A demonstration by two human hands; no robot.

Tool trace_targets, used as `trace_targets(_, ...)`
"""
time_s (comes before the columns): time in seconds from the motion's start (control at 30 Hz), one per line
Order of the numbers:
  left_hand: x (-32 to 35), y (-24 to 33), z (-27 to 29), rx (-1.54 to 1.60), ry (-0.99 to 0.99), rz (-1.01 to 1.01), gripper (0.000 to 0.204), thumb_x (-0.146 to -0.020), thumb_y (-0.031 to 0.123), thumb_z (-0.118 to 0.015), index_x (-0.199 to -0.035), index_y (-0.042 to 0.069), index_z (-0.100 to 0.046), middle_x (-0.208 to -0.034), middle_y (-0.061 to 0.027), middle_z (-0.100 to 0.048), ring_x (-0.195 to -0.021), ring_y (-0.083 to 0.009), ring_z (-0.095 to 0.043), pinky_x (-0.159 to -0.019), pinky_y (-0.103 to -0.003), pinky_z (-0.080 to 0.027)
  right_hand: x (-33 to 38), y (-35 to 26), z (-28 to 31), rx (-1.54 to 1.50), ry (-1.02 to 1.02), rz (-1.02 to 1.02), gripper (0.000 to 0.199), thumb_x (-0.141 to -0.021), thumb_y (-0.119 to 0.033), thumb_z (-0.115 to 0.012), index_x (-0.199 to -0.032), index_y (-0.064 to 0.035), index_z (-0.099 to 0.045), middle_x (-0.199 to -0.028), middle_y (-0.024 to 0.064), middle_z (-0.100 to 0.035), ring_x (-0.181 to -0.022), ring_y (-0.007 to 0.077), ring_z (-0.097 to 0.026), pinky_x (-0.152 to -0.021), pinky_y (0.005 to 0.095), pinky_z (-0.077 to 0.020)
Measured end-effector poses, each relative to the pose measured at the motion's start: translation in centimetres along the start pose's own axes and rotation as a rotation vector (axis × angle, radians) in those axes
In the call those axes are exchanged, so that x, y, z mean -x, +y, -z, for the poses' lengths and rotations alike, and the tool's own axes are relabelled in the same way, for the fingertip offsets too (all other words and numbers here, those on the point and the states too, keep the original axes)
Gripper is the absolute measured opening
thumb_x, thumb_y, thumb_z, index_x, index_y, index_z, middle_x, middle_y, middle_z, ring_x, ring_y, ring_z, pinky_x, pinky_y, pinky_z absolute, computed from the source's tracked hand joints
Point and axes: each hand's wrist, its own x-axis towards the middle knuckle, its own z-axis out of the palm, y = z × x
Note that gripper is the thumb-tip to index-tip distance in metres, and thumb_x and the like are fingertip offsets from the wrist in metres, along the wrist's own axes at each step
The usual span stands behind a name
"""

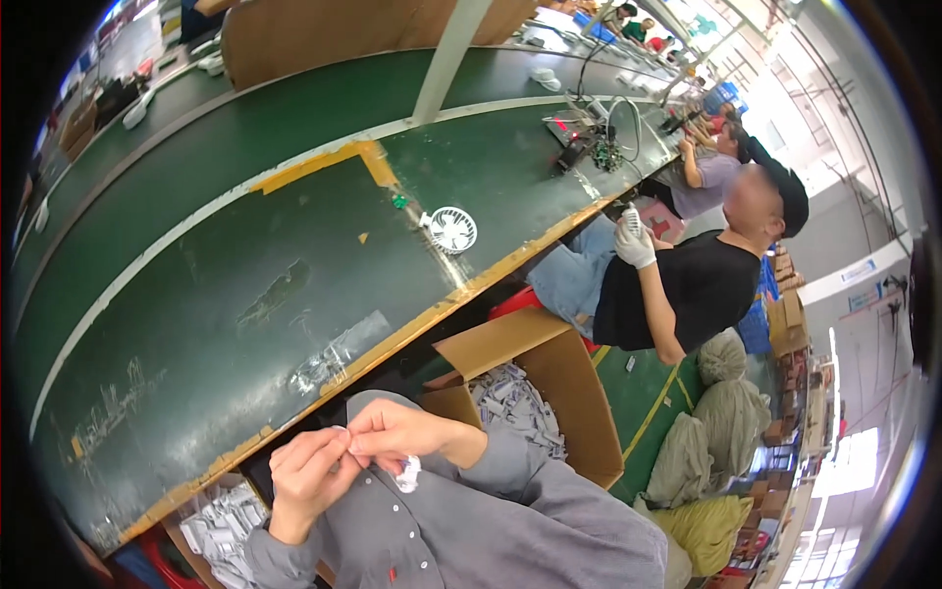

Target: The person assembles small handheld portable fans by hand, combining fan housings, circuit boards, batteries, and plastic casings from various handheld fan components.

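Observation:
My left hand (312, 473) and my right hand (397, 430) meet in front of my grey shirt, below the bench edge. Both are closed, thumbs and fingertips pinched together. Whatever lies between the fingertips is too small and too covered to name. A crumpled white piece (407, 476), perhaps thin plastic or paper, sticks out under my right hand, held by its lower fingers. On the green bench (226, 285) ahead lies a white round fan part (452, 230) with spokes, a small green piece (399, 201) beside it.
An open cardboard box (589, 412) of small grey-white parts stands to my right. Another box of white parts (224, 525) is at lower left. A co-worker in black (702, 294) sits further right, a white part in a gloved hand. Wired equipment (589, 142) stands on the bench beyond.

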Motion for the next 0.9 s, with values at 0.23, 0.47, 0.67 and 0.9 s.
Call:
trace_targets(0.23,1.4,-2.6,-1.3,0.72,0.211,0.828,0.006,-0.082,-0.003,-0.059,-0.085,-0.002,-0.064,-0.078,-0.0135,-0.066,-0.063,-0.0175,-0.064,-0.057,-0.028,-0.053,4.8,2.1,2.9,-0.159,-0.102,0.12,0.036,-0.097,-0.023,-0.055,-0.072,0.0034,-0.059,-0.045,0.0022,-0.047,-0.037,0.009,-0.049,-0.039,0.0224,-0.0375)
trace_targets(0.47,1.7,-5.2,1.8,0.862,0.34,0.649,0.012,-0.082,0.005,-0.062,-0.094,0.0,-0.062,-0.085,-0.0118,-0.061,-0.062,-0.0183,-0.059,-0.056,-0.028,-0.05,18.2,12.0,15.7,0.248,0.682,-0.311,0.037,-0.089,-0.038,-0.063,-0.085,-0.0013,-0.067,-0.066,0.007,-0.061,-0.06,0.0139,-0.058,-0.055,0.0298,-0.0446)
trace_targets(0.67,0.8,-4.6,-0.3,0.966,0.247,0.622,0.011,-0.081,-0.002,-0.064,-0.091,-0.003,-0.063,-0.085,-0.0136,-0.064,-0.066,-0.0185,-0.063,-0.059,-0.029,-0.053,16.0,13.6,12.5,0.924,1.162,-0.137,0.051,-0.083,-0.039,-0.066,-0.117,-0.0003,-0.062,-0.113,0.0173,-0.065,-0.111,0.0346,-0.059,-0.098,0.0386,-0.0429)
trace_targets(0.9,-2.6,2.1,-3.6,0.014,-0.418,0.083,0.038,-0.072,-0.004,-0.066,-0.11,0.004,-0.067,-0.095,-0.0127,-0.064,-0.079,-0.0298,-0.065,-0.067,-0.036,-0.054,3.0,5.4,2.0,0.184,0.397,0.493,0.047,-0.1,-0.026,-0.042,-0.135,0.0044,-0.046,-0.134,0.0144,-0.053,-0.126,0.0231,-0.049,-0.108,0.0345,-0.0343)
